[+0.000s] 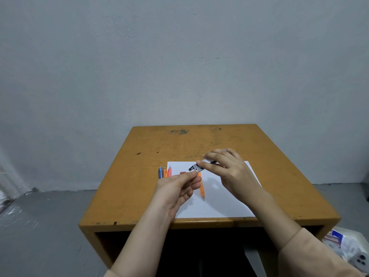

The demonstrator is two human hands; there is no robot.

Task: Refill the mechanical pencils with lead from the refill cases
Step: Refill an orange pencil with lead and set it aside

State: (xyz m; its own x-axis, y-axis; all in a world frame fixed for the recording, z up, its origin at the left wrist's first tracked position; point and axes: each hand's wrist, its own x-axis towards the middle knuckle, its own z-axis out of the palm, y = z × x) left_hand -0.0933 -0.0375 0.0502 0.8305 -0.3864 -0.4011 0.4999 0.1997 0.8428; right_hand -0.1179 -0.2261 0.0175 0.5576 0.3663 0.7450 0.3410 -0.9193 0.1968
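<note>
Orange plastic mechanical pencil (pixel 202 189) over white paper sheet (pixel 219 202), tip toward viewer; L hand (pixel 177 191) pinches its top end. R hand (pixel 229 170) fingers grip small grey lead refill case (pixel 196 167), lid open, just above pencil top. Blue, orange, pink spare pencils (pixel 164 172) by paper's L edge on worn yellow-brown wooden table (pixel 139 186).

Paper (pixel 219 202) on table (pixel 139 176); 3 pencils (pixel 165 172) at its left edge.

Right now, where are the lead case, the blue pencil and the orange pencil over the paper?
lead case (pixel 197 168): head view, on its body beside the dark cap.
blue pencil (pixel 160 173): head view, mid-barrel.
orange pencil (pixel 202 188): head view, barrel above its tip.
</note>
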